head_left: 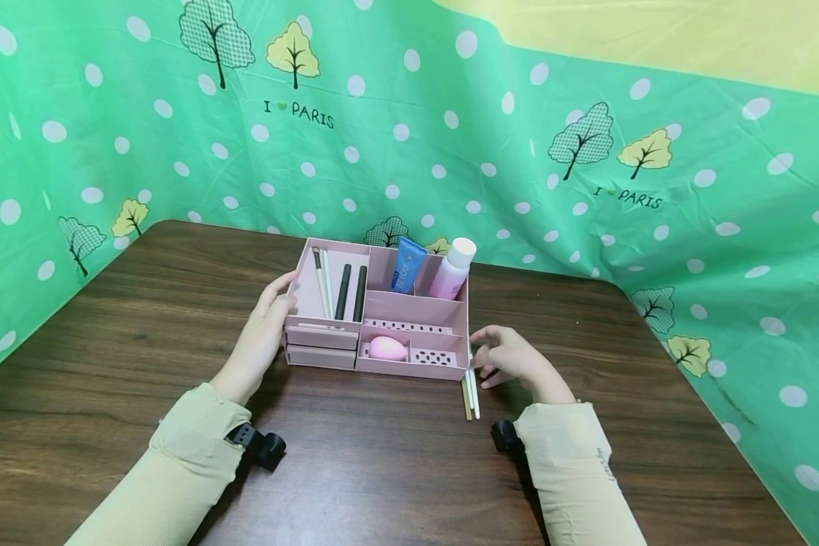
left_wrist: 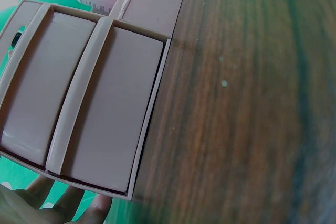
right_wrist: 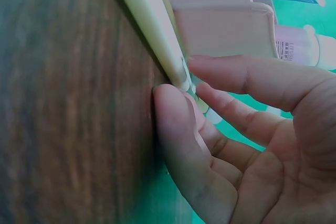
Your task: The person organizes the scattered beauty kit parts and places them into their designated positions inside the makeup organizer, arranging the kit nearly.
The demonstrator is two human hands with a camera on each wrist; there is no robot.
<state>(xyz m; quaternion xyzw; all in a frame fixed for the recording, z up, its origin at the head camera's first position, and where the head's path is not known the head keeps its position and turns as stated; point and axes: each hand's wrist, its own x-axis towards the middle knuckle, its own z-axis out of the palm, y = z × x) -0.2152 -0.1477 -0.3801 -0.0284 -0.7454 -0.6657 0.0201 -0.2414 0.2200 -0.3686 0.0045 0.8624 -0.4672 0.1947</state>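
Observation:
My left hand (head_left: 258, 345) lies along the left wall of a pink desktop organizer (head_left: 412, 370), fingers fairly straight. In the left wrist view its fingers (left_wrist: 68, 200) show beyond the drawer side. At the organizer's front right corner, two slim white sticks (head_left: 474, 390) and a gold one (head_left: 467, 402) lie on the table. My right hand (head_left: 512, 356) is bent over their far end. The right wrist view has its thumb and index finger spread around the tips of the white sticks (right_wrist: 152, 24), with a gap between thumb and finger.
The organizer holds a brush (head_left: 321, 277), a white stick, two black sticks (head_left: 343, 292), a blue tube (head_left: 408, 265), a pink bottle (head_left: 450, 274) with white cap and a pink makeup sponge (head_left: 387, 349). Two drawers (head_left: 321, 356) are closed. A green curtain (head_left: 409, 152) hangs behind the wooden table (head_left: 382, 470).

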